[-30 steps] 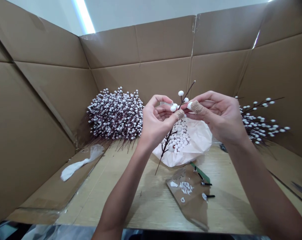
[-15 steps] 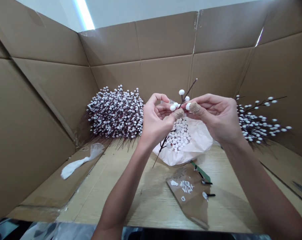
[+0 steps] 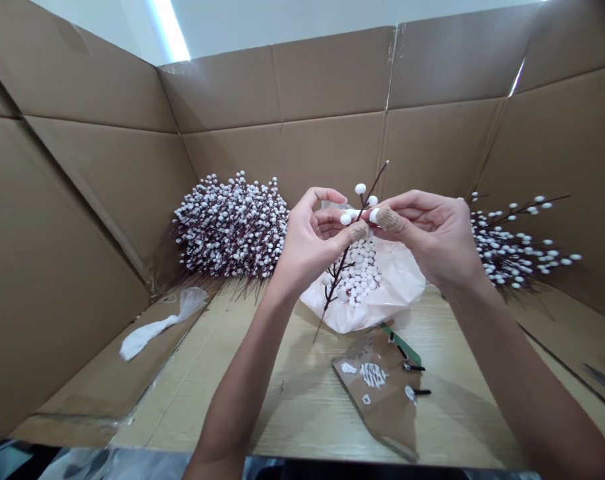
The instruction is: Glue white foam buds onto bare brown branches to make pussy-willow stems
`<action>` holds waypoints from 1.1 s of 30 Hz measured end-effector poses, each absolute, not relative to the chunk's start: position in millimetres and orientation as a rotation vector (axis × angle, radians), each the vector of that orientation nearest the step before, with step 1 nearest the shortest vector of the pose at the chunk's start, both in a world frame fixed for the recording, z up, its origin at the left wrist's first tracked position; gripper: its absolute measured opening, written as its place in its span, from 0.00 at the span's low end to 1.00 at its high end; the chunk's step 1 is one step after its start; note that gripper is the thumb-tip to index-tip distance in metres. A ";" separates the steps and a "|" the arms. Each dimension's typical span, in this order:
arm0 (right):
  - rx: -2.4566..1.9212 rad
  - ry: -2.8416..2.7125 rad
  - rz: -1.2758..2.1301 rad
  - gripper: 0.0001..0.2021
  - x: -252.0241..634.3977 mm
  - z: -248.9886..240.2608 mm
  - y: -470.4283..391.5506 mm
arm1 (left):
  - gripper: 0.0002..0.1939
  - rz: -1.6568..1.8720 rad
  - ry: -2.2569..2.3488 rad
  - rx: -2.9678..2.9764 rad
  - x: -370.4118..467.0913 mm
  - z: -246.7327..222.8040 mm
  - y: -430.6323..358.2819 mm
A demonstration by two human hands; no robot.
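Observation:
A thin dark brown stem (image 3: pixel 337 274) with several white berries slants between my hands over an open bag of loose white berries (image 3: pixel 365 273). My left hand (image 3: pixel 315 237) pinches the stem between thumb and fingers, the thumb wearing a tan cover. At the stem's right side, my right hand (image 3: pixel 427 230), its thumb also covered, pinches a white berry (image 3: pixel 374 215) against it. Two more berries stand out near the stem's upper end, and others hang on its lower part, in front of the bag.
A dense pile of white-berried stems (image 3: pixel 232 227) lies at the left back, a smaller bunch (image 3: pixel 519 250) at the right. Nearer are a brown sheet (image 3: pixel 387 413) with white smears and black sticks, a white plastic strip (image 3: pixel 155 333) and scissors (image 3: pixel 602 380). Cardboard walls (image 3: pixel 332 153) surround the table.
The stem has shifted slightly left and turned a little more upright, its lower part now more visible below my left hand. Both hands keep their pinch almost in place.

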State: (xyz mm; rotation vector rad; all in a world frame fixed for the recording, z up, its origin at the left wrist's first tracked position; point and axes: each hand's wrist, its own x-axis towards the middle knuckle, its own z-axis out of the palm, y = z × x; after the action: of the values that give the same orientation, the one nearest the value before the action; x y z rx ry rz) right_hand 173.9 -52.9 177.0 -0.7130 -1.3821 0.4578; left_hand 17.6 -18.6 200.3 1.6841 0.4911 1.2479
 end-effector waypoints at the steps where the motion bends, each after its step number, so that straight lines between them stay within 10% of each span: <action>1: -0.713 -1.391 0.470 0.09 174.1 177.4 -53.0 | 0.22 1.191 0.490 1.716 13.5 202.2 -18.4; 33: -0.752 -1.465 0.709 0.11 168.7 175.4 -51.7 | 0.18 1.359 0.398 1.528 8.5 199.7 0.3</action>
State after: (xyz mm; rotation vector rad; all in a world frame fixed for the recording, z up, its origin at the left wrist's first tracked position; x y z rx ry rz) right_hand 168.7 -51.7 175.4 -0.7518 -1.4654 0.7094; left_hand 8.5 0.3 199.7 1.5285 0.3982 1.3590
